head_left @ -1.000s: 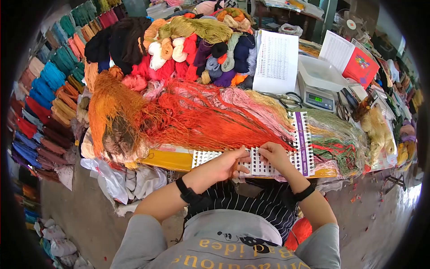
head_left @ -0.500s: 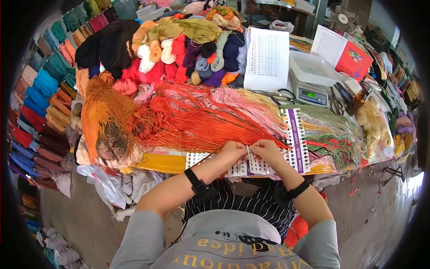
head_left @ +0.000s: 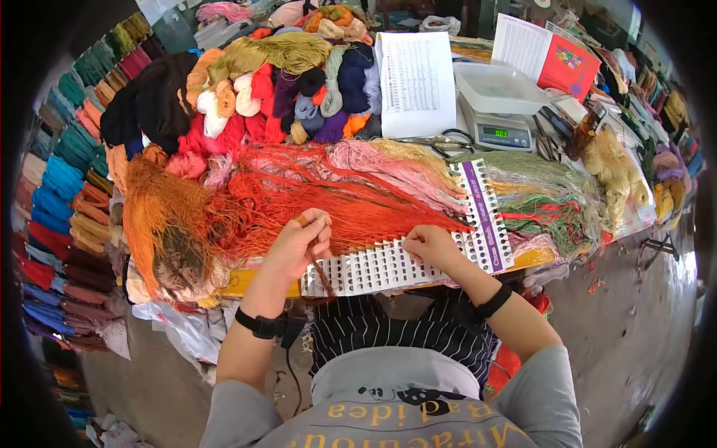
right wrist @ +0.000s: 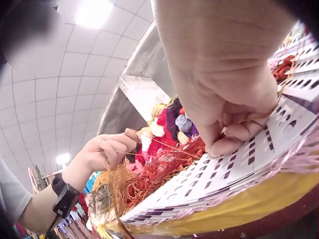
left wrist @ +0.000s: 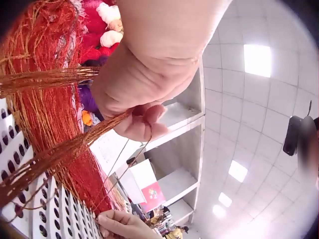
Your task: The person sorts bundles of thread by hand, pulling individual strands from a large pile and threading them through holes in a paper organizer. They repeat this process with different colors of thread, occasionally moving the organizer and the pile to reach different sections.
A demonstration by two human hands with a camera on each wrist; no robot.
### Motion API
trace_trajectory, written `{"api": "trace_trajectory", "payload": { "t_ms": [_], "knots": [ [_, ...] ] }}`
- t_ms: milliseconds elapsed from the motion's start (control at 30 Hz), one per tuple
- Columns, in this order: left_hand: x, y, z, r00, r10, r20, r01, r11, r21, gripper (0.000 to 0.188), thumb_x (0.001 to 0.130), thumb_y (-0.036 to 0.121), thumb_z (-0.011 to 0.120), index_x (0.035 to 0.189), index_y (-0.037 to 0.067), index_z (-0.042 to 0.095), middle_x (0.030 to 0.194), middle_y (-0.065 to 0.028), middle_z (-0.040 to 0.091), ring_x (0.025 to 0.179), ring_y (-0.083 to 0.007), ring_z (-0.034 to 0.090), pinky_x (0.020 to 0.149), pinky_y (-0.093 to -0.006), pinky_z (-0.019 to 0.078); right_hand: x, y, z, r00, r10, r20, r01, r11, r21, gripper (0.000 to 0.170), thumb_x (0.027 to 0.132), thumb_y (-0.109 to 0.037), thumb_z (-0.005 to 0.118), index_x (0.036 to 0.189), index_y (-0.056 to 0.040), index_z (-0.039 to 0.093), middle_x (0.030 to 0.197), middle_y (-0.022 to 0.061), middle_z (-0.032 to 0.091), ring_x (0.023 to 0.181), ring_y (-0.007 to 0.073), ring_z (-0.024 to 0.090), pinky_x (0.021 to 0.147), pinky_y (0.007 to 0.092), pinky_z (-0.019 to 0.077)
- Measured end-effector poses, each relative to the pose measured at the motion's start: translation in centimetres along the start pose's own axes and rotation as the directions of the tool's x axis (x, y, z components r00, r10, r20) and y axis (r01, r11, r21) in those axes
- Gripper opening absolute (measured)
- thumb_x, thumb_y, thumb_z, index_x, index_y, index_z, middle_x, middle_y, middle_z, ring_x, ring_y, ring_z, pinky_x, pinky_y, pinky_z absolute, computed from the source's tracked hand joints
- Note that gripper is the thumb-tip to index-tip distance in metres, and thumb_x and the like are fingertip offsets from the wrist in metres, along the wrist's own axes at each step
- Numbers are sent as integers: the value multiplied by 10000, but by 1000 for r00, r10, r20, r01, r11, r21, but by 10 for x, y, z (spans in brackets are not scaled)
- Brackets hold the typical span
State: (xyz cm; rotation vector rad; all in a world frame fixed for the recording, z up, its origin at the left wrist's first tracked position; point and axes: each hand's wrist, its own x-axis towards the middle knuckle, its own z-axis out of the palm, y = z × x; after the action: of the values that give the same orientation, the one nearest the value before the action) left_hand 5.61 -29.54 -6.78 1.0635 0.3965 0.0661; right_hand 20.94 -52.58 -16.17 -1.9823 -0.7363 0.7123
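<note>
The left hand (head_left: pixel 299 243) grips a bundle of rust-brown threads (head_left: pixel 323 278), raised over the left end of the white punched cards; in the left wrist view the bundle (left wrist: pixel 60 152) passes through its curled fingers, and thin strands run down towards the other hand. The right hand (head_left: pixel 433 246) is at the upper edge of the overlapping punched cards (head_left: pixel 373 267). In the right wrist view the right hand (right wrist: pixel 229 109) has its fingertips bent against the cards (right wrist: pixel 214 174), pinching a card edge or thread; which one is hidden. Red-orange threads (head_left: pixel 336 201) fan out behind the cards.
A purple-striped card (head_left: pixel 482 213) lies right of the hands. Behind are scissors (head_left: pixel 448 142), a scale (head_left: pixel 502 134) with a clear tray, a printed sheet (head_left: pixel 415 82) and piled yarn skeins (head_left: pixel 299 82). Green and pink threads (head_left: pixel 553 201) spread at the right.
The left hand has moved away from the right hand, left and up, with the brown bundle hanging from it. More of the punched cards shows between the hands. The head view has shifted slightly.
</note>
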Motion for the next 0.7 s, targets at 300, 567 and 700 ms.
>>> {"api": "trace_trajectory", "payload": {
  "t_ms": [300,567,700],
  "knots": [
    [7,0,13,995,87,51,-67,947,-313,54,923,98,500,931,60,537,1151,-104,566,827,-165,640,794,-304,545,-4,-5,0,999,34,5,-34,999,-4,161,781,-222,599,782,-64,631,612,16,625,546,120,596,545,265,456],
    [15,-11,11,953,300,52,-281,932,-227,182,932,134,498,1107,102,537,1253,-83,536,783,-97,649,600,-197,540,-5,-3,-6,996,-24,91,-5,954,301,130,834,-152,590,811,-27,618,638,17,598,556,86,548,540,221,426],
    [21,-44,51,951,-171,259,94,954,286,420,932,188,501,1330,95,404,718,-65,649,542,-84,613,451,-163,452,-12,-15,-21,990,-6,144,-58,898,436,111,864,-129,581,859,-21,607,699,10,590,612,65,524,577,196,410]
  ]
}}
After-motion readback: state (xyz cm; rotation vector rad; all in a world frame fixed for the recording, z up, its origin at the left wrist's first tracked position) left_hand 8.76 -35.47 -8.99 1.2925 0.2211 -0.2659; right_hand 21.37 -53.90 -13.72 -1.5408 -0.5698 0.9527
